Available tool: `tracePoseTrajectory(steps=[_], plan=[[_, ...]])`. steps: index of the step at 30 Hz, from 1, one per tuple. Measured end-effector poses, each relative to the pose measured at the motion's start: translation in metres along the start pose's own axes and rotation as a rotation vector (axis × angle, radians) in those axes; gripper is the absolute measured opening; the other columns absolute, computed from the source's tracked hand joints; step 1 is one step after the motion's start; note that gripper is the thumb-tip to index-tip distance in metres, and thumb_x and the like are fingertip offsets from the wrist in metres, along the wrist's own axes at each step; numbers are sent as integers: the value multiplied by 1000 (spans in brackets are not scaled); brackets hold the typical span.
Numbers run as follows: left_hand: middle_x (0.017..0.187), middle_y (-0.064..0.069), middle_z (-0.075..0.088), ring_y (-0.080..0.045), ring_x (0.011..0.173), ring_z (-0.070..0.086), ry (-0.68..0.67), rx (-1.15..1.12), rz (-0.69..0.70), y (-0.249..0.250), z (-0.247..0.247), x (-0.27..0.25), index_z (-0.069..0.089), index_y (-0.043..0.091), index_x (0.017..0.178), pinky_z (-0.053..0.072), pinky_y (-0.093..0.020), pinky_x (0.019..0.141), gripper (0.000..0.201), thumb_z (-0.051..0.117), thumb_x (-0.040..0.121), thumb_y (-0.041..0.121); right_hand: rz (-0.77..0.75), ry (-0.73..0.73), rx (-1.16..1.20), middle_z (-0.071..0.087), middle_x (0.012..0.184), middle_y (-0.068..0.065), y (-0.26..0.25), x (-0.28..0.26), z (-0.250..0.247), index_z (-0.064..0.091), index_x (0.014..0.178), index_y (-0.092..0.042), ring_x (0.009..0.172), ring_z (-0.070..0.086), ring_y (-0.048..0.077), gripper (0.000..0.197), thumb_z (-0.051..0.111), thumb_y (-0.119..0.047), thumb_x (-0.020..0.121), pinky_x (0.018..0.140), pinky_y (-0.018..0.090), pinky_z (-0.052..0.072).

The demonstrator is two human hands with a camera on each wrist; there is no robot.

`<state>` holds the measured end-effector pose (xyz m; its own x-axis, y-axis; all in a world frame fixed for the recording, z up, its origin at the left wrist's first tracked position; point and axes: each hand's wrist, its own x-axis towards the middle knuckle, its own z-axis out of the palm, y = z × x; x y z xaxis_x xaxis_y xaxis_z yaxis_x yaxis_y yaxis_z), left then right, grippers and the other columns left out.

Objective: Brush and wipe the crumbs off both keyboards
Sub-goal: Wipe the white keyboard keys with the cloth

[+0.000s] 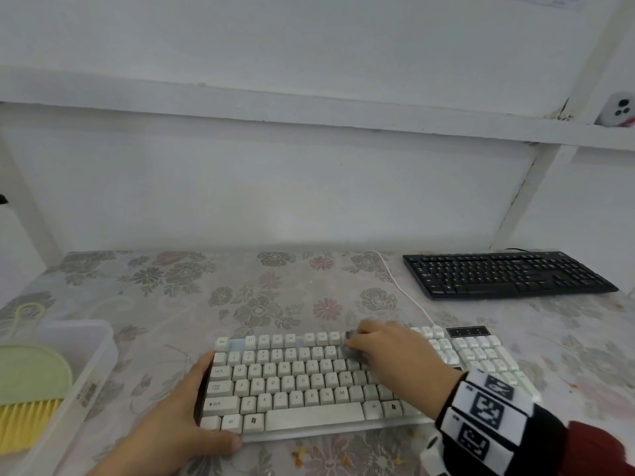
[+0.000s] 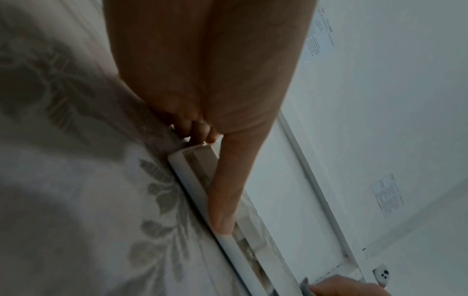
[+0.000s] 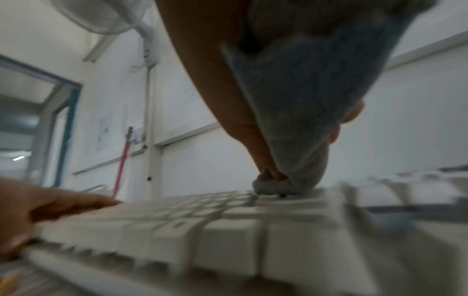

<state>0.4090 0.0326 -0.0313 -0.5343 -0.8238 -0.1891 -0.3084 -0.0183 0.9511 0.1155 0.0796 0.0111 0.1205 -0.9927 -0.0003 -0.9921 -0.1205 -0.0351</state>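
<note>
Floral tabletop [image 1: 213, 290] under my white keyboard [image 1: 309, 383]: left grip [image 1: 185, 417] clamps its edge, right grip [image 1: 388, 348] bunches a grey cloth [image 3: 311, 112], which might push crumbs between keys.

The near white keyboard [image 1: 309, 383] looks matt plastic, the far-right black keyboard [image 1: 508, 274] likewise. The grey cloth [image 3: 303, 120] seems soft, fuzzy. A glossy film-like flowered table cover [image 1: 206, 290]; translucent plastic box [image 1: 86, 365] at left.
</note>
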Motion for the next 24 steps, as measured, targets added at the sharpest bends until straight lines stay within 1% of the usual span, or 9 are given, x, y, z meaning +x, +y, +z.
tracePoseTrajectory(steps=[2,4,9,11,13,15,18,21,24], plan=[[107,49,52,17,99,57,1,-5,3,2,1,0,34,55,115,48,-20,83,101,88,33,32,63,-4,-5,56,105,-10,17,-8,1,64,106,-27,88,58,14,19,47,-30,99,77,29,52],[103,51,52,19,97,57,2,-9,-6,4,2,-1,34,55,113,48,-17,78,99,86,32,31,139,-13,-28,55,101,-10,32,-15,-1,66,103,-27,85,58,13,21,46,-33,99,75,28,52],[105,48,53,18,97,58,6,-3,-3,2,1,-1,35,53,116,50,-11,72,102,88,33,30,253,-86,-88,44,88,-6,49,-20,-16,67,101,-19,78,52,17,31,42,-36,99,63,25,38],[103,49,54,18,96,58,5,-16,-4,2,1,0,35,53,115,49,-8,69,101,89,32,27,237,-45,-55,41,81,-10,40,-15,-22,68,100,-18,73,50,12,32,42,-38,99,58,18,34],[102,49,54,18,95,58,6,-17,-9,2,1,-1,36,53,114,49,-7,68,100,89,33,26,155,-22,59,50,89,-9,22,-5,-25,68,102,-21,78,54,9,32,43,-40,98,67,15,41],[103,44,59,19,95,58,16,-8,-15,2,1,-1,36,54,114,49,-9,70,100,90,35,25,54,-32,164,57,101,-6,0,4,-22,68,108,-23,86,58,11,33,43,-42,97,79,22,49],[107,34,63,19,96,57,25,8,-29,0,1,0,36,55,115,48,-10,73,102,90,32,30,-43,-56,99,56,107,-3,-18,11,-10,66,113,-23,90,61,19,30,43,-37,99,79,35,53],[103,49,53,21,95,56,13,11,-24,1,1,0,35,55,114,47,-9,71,100,88,32,32,-7,-43,2,55,107,-4,-7,4,-2,64,113,-23,92,59,21,26,43,-33,100,78,35,52],[108,48,52,18,99,56,8,21,-9,0,2,0,35,55,117,48,-13,75,101,90,35,30,74,-30,-37,55,108,-9,20,-9,0,63,110,-26,89,58,16,24,43,-34,100,77,32,53]])
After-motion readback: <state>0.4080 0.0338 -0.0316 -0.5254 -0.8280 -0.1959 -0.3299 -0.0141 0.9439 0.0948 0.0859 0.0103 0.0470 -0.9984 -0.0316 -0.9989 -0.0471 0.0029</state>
